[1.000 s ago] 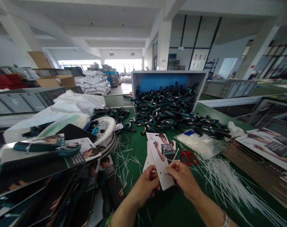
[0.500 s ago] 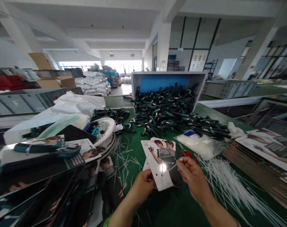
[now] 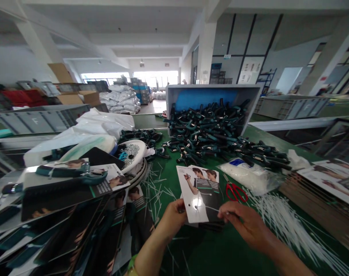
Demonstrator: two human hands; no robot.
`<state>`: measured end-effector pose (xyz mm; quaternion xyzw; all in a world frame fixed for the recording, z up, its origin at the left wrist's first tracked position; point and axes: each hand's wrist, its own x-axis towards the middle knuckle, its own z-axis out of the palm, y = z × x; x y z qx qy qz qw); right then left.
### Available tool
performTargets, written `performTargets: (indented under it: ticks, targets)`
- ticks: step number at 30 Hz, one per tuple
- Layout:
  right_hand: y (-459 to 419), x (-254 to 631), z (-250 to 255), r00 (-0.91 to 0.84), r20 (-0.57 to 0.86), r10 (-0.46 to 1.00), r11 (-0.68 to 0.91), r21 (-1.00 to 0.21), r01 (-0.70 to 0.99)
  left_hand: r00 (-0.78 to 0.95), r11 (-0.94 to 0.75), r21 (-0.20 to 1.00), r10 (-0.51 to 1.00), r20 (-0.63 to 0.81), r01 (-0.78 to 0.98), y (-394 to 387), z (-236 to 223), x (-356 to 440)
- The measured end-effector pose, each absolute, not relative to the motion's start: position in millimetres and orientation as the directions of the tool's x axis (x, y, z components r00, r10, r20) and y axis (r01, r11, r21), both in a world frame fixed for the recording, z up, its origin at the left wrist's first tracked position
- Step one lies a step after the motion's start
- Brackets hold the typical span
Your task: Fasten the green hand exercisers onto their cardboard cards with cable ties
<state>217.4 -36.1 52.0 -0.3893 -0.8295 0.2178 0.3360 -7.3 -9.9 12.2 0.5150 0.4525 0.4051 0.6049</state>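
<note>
My left hand grips the lower left edge of a printed packaging card with small holes in its white bottom part. My right hand pinches a thin white cable tie that reaches to a hole in the card. Both hands hover low over the green table. Red-handled scissors lie just beyond my right hand. A heap of dark green hand grippers spills out of a tipped grey bin at the back.
Finished cards with grippers pile up on the left. A clear bag of ties and loose white ties lie to the right, next to stacked cards. White plastic bags and grey crates stand behind.
My right hand has drawn away to the right and down, pulling the tie out from the card. The card has tipped flatter. My view has shifted slightly left.
</note>
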Motion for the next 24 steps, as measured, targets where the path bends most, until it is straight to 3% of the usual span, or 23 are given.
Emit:
performTargets:
  ticks: [4,6,9,12,16,21,24]
  targets:
    - [-25.6,230.8,54.2,-0.624,0.482,0.615,0.788,-0.384,0.480,0.163,-0.240,0.932,0.966,0.201,0.273,-3.2,6.3,-20.1]
    - [-21.7,235.6,52.5,-0.670,0.510,0.539,0.838,-0.246,0.486,0.220,-0.419,0.822,0.907,0.359,0.386,-0.8,6.1,-26.9]
    - [-18.0,238.2,43.9,-0.703,0.489,0.516,0.825,-0.061,0.562,0.332,-0.574,0.714,0.817,0.471,0.401,0.3,9.4,-35.0]
    - [-19.2,232.9,34.1,-0.705,0.433,0.562,0.769,0.039,0.637,0.376,-0.625,0.699,0.776,0.507,0.348,-0.5,13.2,-40.2]
    - [-34.5,212.5,34.4,-0.654,0.389,0.649,0.699,0.035,0.715,0.351,-0.622,0.712,0.779,0.520,0.325,-3.9,18.2,-39.5]
    - [-53.5,182.3,37.5,-0.556,0.506,0.660,0.605,0.082,0.792,0.398,-0.652,0.700,0.748,0.531,0.293,-13.0,30.5,-24.9]
    - [-49.5,179.0,30.1,-0.498,0.591,0.634,0.554,0.101,0.826,0.301,-0.614,0.762,0.781,0.547,0.208,-20.1,37.6,-17.6]
